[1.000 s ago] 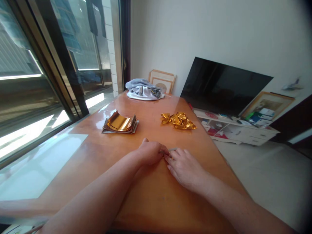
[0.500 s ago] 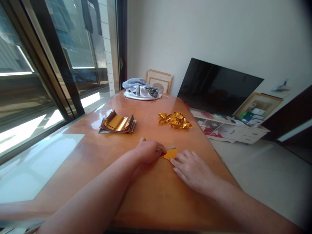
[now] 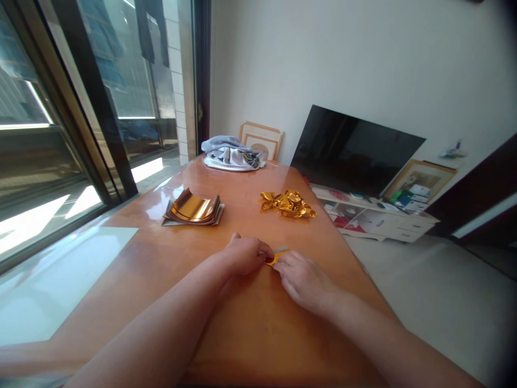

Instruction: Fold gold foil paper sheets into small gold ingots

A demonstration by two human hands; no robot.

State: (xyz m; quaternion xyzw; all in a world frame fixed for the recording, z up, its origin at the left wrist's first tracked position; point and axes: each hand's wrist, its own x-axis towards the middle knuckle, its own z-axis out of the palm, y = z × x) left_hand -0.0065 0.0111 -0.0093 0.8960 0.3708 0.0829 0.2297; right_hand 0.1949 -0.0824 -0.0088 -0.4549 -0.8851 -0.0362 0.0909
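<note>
Hands as I log them: left hand [image 3: 242,255] clenched round a thin pale stick [image 3: 280,249]; right hand [image 3: 305,281] open, fingers resting on a small folded gold foil piece [image 3: 273,260]. Foil sits between them on the wooden table [image 3: 121,280] (glossy, partly hidden).

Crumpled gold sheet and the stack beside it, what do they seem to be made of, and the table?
The crumpled gold sheet looks like thin metallic foil, its sharp creases glinting. The stack seems to be the same sheet, mirror-gold on top, with grey backing at its edges, possibly paper. The table looks like varnished wood: orange-brown and glossy, with window reflections.
</note>
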